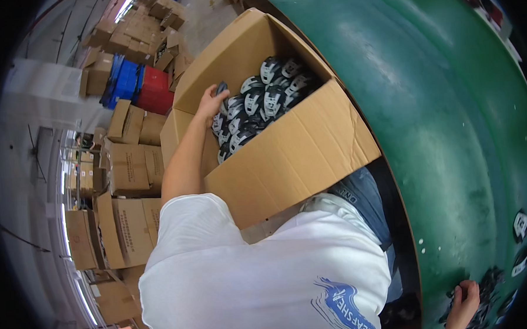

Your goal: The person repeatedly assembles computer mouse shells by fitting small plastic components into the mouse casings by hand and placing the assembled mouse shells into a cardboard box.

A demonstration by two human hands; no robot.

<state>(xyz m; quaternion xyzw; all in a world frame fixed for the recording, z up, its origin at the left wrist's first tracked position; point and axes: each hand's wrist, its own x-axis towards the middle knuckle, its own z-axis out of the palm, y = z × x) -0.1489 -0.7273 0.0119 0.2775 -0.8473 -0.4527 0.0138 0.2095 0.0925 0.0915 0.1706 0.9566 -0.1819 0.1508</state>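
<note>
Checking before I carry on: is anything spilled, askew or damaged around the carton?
Nothing looks damaged. The open carton holds black-and-white parts heaped in a jumble rather than in rows. A few loose parts of the same kind lie scattered on the green table, near the right hand.

Stacks of brown cardboard cartons [122, 165] fill the left side of the frame, running toward the upper middle over a pale grey concrete floor [31, 98]. Blue crates [124, 81] and a red crate [155, 90] sit among them at upper left. Bright light falls along the far left edge.
</note>
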